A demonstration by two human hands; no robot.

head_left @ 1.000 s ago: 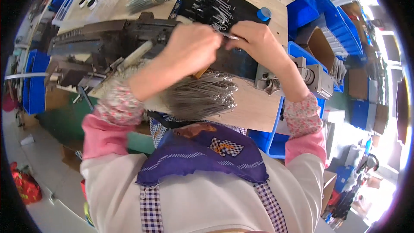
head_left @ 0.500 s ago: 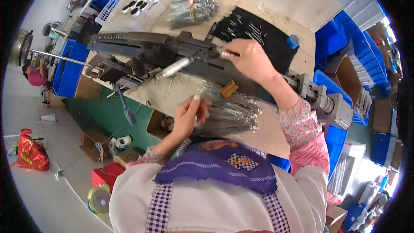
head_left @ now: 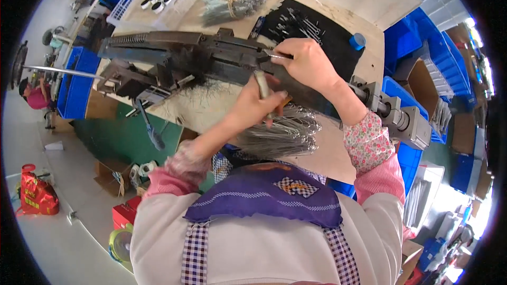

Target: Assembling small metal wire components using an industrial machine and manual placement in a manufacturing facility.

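Observation:
A long dark metal machine lies across the bench in front of me. My left hand is closed round its light, wrapped lever handle. Just right of that, my right hand pinches a small, thin metal piece against the machine's right part. Most of this piece is hidden by the fingers. Beneath my left hand lies a bundle of thin metal wires, with a yellow-brown block partly covered by the hand.
A black mat holds loose small metal parts beyond my right hand, beside a blue round cap. A bagged wire bundle and a clear tray stand at the back. A metal shaft assembly juts out at right, near blue bins.
My left hand has moved up and right from above the wires and taken hold of the lever handle, which has swung to the right. My right hand stays by the machine, still pinching.

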